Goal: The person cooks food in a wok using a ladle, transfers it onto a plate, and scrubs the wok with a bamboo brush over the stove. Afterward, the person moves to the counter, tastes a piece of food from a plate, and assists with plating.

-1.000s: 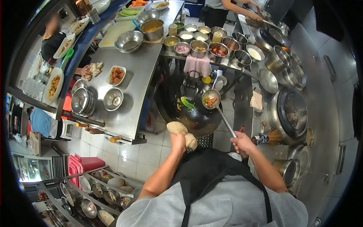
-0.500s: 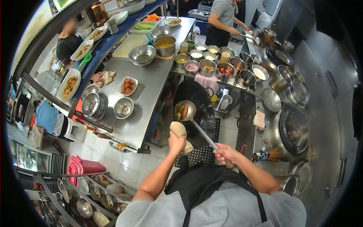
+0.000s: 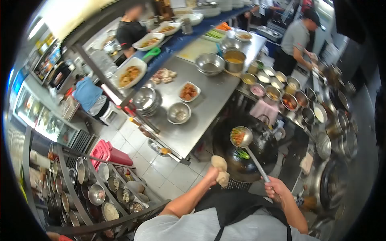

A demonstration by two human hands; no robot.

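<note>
My left hand (image 3: pixel 210 176) is closed around a bunched beige cloth (image 3: pixel 220 164) at the near left rim of a dark wok (image 3: pixel 263 158). The wok's handle is hidden under the cloth. In my right hand (image 3: pixel 278 188) is the handle of a long metal ladle (image 3: pixel 257 162). Its bowl is over the wok and holds chopped orange and green food (image 3: pixel 238 137). A bit of green vegetable (image 3: pixel 242 154) lies in the wok below the ladle bowl.
Left of the wok stands a steel table (image 3: pixel 189 140) with bowls and a white dish of reddish food (image 3: pixel 189 92). Several sauce pots (image 3: pixel 273 93) stand beyond the wok. A co-worker (image 3: pixel 297 44) is at the back right. A red bin (image 3: pixel 110 154) stands lower left.
The view has turned, shifting the surroundings rightward. The wok, steeply tilted half a second ago, now shows its wide inside. The ladle bowl holds food above it; both hands keep their grip.
</note>
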